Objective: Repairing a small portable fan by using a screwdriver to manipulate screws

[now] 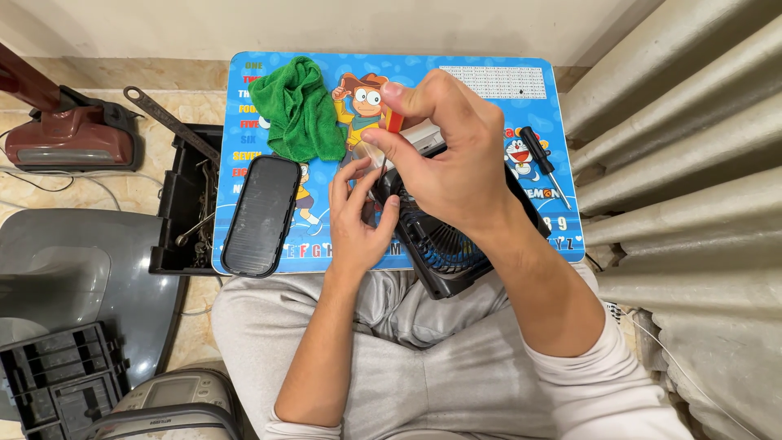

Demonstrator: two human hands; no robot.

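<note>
Right hand (pixel 444 143) pinches a red-handled screwdriver (pixel 394 121) over the black fan (pixel 444 244) at the surface's near edge; left hand (pixel 358 216), half-open, steadies it. Keep the driver upright.

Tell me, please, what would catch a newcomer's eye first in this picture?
Both hands meet at the centre: the right hand pinches a red-handled tool over a small black fan, steadied by the left hand. Behind them lies the bright blue cartoon-printed lap table, a crumpled green cloth on it.
</note>
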